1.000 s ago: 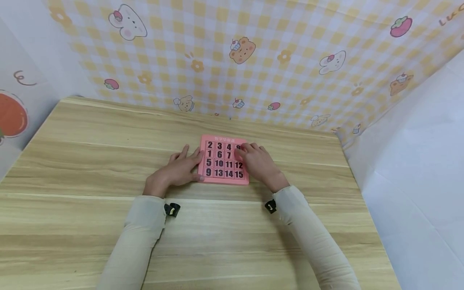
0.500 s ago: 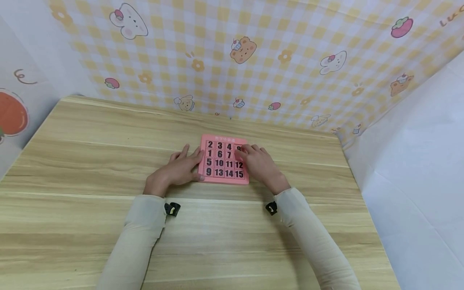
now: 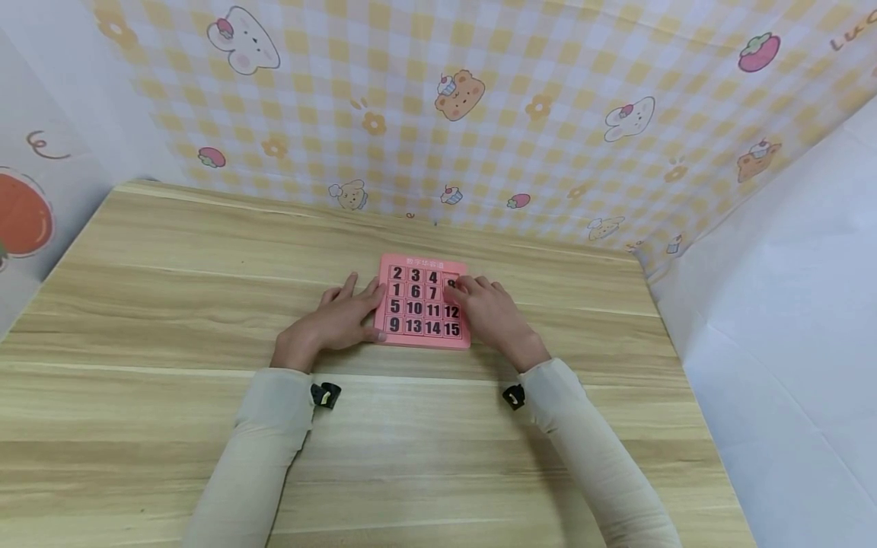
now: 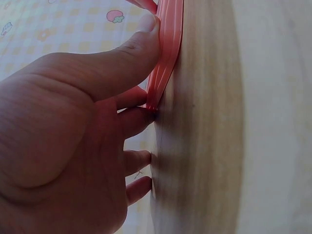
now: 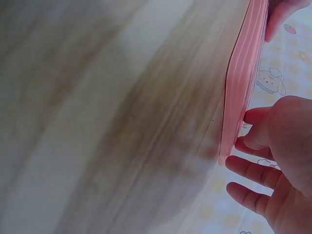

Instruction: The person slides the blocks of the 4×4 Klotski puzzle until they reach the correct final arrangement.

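Note:
A pink number sliding puzzle (image 3: 423, 342) lies flat on the wooden table, with black-numbered tiles inside its frame. My left hand (image 3: 336, 318) holds its left side, thumb at the near corner and fingertips along the edge. In the left wrist view, that thumb (image 4: 131, 58) presses against the puzzle's pink rim (image 4: 168, 44). My right hand (image 3: 492, 310) reaches over the right side, thumb and index fingertip touching the 8 tile (image 3: 451, 282), partly covered by them. Its other fingers (image 5: 251, 170) extend past the rim in the right wrist view.
Light wood-grain tabletop (image 3: 411, 457) surrounds the puzzle. A yellow checked cloth (image 3: 411, 144) with cartoon prints hangs behind the table. White sheeting (image 3: 788, 304) borders the right side, and a printed white sheet (image 3: 55, 114) the left.
The 8 tile has slid slightly toward me, showing a gap above it. My right hand has shifted slightly toward me with it. My left hand and the puzzle frame have stayed in place.

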`<action>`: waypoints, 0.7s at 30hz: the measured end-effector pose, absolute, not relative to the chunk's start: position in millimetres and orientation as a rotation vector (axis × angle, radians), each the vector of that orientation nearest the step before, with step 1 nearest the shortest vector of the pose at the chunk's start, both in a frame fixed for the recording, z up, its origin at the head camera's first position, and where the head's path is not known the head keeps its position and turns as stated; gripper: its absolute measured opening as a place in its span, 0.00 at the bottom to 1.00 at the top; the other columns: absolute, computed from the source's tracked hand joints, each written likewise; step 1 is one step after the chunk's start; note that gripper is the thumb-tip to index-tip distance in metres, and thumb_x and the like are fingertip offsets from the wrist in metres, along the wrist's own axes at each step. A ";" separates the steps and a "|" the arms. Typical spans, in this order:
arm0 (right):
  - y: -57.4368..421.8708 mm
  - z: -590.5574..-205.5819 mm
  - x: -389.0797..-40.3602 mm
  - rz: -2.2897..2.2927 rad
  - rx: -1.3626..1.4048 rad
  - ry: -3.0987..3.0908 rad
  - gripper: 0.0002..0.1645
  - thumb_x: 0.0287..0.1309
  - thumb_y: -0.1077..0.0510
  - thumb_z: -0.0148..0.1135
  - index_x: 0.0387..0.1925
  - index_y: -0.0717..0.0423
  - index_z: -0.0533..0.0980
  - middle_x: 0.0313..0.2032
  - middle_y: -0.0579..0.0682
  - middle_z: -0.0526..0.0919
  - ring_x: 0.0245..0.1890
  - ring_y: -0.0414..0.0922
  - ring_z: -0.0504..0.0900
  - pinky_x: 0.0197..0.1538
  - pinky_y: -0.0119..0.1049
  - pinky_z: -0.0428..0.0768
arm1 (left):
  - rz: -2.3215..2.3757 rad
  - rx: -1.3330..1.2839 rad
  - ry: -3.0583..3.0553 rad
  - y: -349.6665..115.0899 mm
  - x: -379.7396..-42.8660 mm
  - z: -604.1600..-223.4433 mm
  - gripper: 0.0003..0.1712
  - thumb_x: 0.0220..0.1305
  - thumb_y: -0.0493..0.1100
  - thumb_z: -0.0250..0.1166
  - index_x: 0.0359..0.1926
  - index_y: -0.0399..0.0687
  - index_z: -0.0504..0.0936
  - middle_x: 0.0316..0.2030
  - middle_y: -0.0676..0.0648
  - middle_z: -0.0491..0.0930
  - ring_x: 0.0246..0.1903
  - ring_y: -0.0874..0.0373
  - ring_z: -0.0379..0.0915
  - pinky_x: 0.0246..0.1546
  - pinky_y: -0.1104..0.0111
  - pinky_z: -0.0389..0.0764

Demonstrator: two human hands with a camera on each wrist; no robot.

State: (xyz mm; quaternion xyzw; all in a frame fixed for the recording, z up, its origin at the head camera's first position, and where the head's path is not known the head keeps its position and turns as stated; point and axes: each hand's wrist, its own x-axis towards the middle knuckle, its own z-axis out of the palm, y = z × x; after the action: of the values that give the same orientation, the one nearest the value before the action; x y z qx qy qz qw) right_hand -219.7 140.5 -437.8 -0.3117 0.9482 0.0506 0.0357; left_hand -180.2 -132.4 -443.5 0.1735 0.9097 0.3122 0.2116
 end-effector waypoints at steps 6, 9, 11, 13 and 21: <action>140.9 -437.1 -218.2 0.150 -0.966 2.909 0.27 0.70 0.64 0.54 0.67 0.45 0.72 0.65 0.55 0.73 0.63 0.54 0.73 0.63 0.53 0.75 | 0.877 0.483 2.525 -133.2 -179.3 -443.0 0.50 0.65 0.50 0.66 0.77 0.41 0.47 0.78 0.38 0.39 0.76 0.36 0.18 0.74 0.44 0.32; 141.5 -437.3 -217.1 0.144 -0.963 2.909 0.26 0.71 0.63 0.52 0.67 0.44 0.72 0.66 0.55 0.72 0.63 0.54 0.73 0.64 0.53 0.74 | 0.875 0.483 2.526 -132.9 -179.4 -442.7 0.50 0.65 0.49 0.66 0.77 0.41 0.47 0.78 0.38 0.39 0.76 0.36 0.18 0.74 0.44 0.32; 141.9 -437.3 -216.1 0.140 -0.965 2.912 0.26 0.72 0.63 0.51 0.68 0.44 0.72 0.66 0.55 0.72 0.63 0.54 0.73 0.64 0.53 0.73 | 0.870 0.479 2.526 -132.7 -179.2 -442.1 0.50 0.65 0.50 0.66 0.77 0.41 0.46 0.78 0.39 0.39 0.76 0.37 0.18 0.74 0.44 0.32; 142.2 -437.4 -215.1 0.141 -0.969 2.914 0.26 0.72 0.63 0.50 0.68 0.44 0.72 0.66 0.55 0.72 0.63 0.54 0.73 0.65 0.53 0.73 | 0.869 0.475 2.525 -132.4 -179.2 -442.0 0.51 0.65 0.50 0.66 0.77 0.41 0.46 0.78 0.39 0.39 0.76 0.37 0.18 0.74 0.44 0.32; 141.9 -436.8 -211.9 0.150 -0.989 2.925 0.27 0.70 0.64 0.51 0.67 0.45 0.72 0.65 0.55 0.73 0.63 0.54 0.74 0.64 0.52 0.74 | 0.873 0.466 2.524 -132.1 -178.5 -441.2 0.51 0.65 0.51 0.66 0.78 0.41 0.46 0.78 0.39 0.39 0.76 0.37 0.18 0.74 0.45 0.32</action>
State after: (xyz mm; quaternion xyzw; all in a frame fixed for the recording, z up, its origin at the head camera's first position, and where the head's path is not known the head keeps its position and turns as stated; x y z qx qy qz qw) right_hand -211.9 141.9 -436.8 -0.3199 0.9459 0.0485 0.0250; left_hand -178.5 -132.1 -441.2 0.1679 0.9095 0.3147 0.2135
